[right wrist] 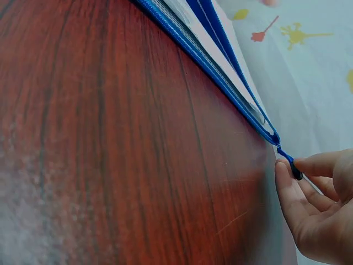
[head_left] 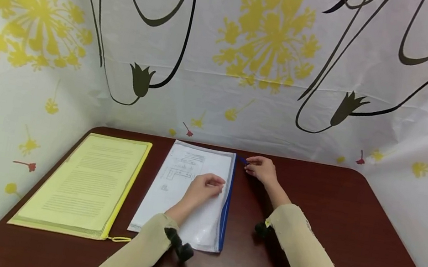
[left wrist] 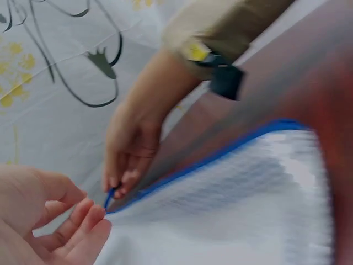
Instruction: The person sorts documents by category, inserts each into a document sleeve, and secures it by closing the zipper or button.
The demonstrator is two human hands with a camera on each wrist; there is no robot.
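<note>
A clear zip document folder [head_left: 172, 192] with blue edging and printed paper inside lies in the middle of the table. At its far right corner my right hand [head_left: 262, 169] pinches a short blue cord loop [right wrist: 288, 156] between thumb and fingers. The folder's blue zipper edges [right wrist: 207, 63] are parted along the side and meet at that corner, as the right wrist view shows. Over the right part of the folder hovers my left hand [head_left: 202, 189], its fingers loosely bent, with nothing visible between them. That hand [left wrist: 60, 218] appears in front of the corner in the left wrist view.
On the left of the dark wooden table [head_left: 348, 232] lies a yellow zip folder [head_left: 79, 182] with a printed page and a yellow loop [head_left: 120, 239] at its near corner. A patterned white cloth [head_left: 224, 61] hangs behind and at both sides.
</note>
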